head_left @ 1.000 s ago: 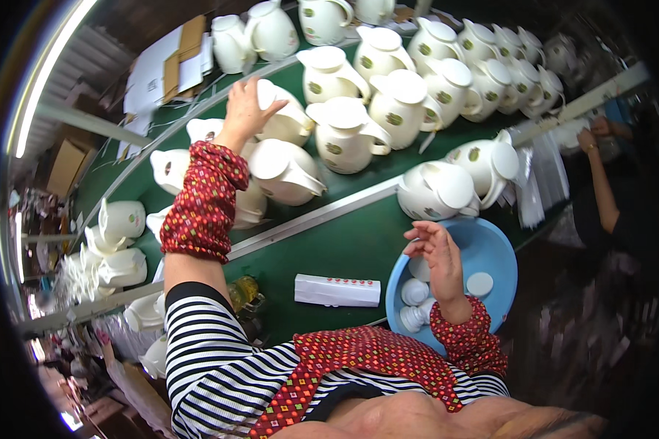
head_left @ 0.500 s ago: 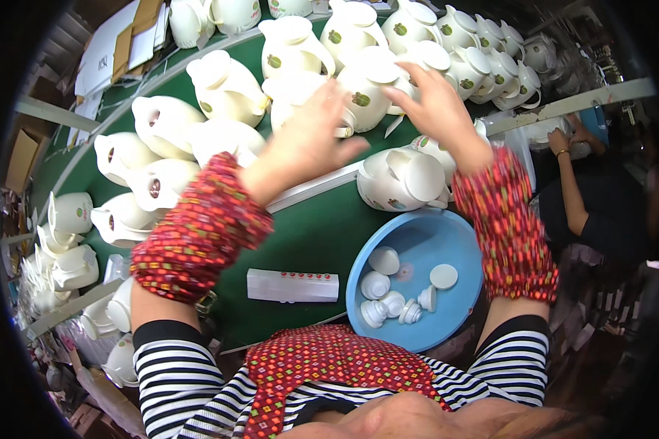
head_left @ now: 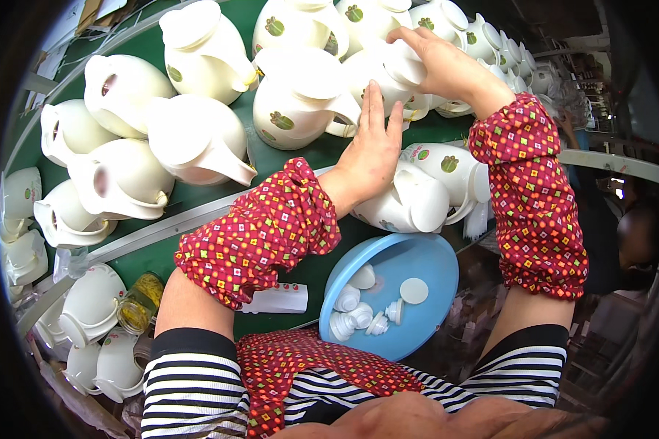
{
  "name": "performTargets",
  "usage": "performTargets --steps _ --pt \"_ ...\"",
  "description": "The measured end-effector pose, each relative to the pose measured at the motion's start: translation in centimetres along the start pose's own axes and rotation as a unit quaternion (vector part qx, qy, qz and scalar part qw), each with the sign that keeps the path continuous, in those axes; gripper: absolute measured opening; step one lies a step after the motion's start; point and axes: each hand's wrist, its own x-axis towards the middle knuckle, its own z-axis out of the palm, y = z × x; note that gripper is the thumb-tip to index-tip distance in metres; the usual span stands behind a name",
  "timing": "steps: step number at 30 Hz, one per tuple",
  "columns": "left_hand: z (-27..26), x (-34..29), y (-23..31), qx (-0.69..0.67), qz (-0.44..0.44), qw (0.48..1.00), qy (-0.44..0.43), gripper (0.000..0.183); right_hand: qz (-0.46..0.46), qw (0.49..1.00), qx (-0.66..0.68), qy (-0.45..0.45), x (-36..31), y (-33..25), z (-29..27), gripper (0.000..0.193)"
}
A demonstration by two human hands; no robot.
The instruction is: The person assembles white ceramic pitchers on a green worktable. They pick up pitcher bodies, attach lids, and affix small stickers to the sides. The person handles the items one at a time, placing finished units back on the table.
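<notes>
In the head view, from where I stand, both hands are at one white jug (head_left: 370, 69) in the crowd on the green desk (head_left: 150, 257). The right hand (head_left: 447, 69) curves over its round lid (head_left: 405, 66); its thumb side is hard to make out, so I can't tell whether that grip has closed or merely rests there. The left hand (head_left: 373, 154) has an open grip, fingers stretched out and pointing up at the jug's lower side. Just left stands another lidded jug (head_left: 293, 99) with a green mark. Farther left, jugs with dark openings (head_left: 124, 175) lie bunched together. Two more jugs (head_left: 421, 197) sit below the hands, by a blue basin (head_left: 447, 296) holding white stoppers (head_left: 361, 314) and a flat white disc (head_left: 414, 290). Near the left forearm are a white box with red dots (head_left: 280, 298) and a jar of something yellow (head_left: 143, 296).
</notes>
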Motion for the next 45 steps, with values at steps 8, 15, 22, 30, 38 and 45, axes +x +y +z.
performTargets --steps 8,15,22,30,38,45 --pt "0.5 0.5 -0.1 0.002 0.035 0.999 0.016 0.061 0.045 0.995 -0.067 -0.051 0.1 -0.4 -1.1 0.072" --pt "-0.5 0.7 0.1 0.027 0.072 0.997 0.033 0.059 0.091 0.996 0.001 0.0 0.7 -0.8 -1.5 0.092" --pt "0.1 1.2 -0.3 0.116 0.121 0.985 0.036 0.054 0.199 0.978 0.025 -0.054 2.0 -1.7 -0.4 0.073" --pt "0.8 1.0 -0.9 0.25 0.157 0.955 -0.022 0.049 -0.128 0.989 -0.029 -0.064 -0.2 0.4 -1.3 0.072" --pt "0.7 0.8 -0.7 0.247 0.15 0.957 -0.025 0.05 -0.024 0.999 -0.024 0.016 -0.9 -0.6 -1.3 0.074" --pt "0.7 0.8 -1.1 0.243 0.155 0.958 -0.018 0.049 0.132 0.989 0.002 -0.066 1.2 -1.0 -1.0 0.075"
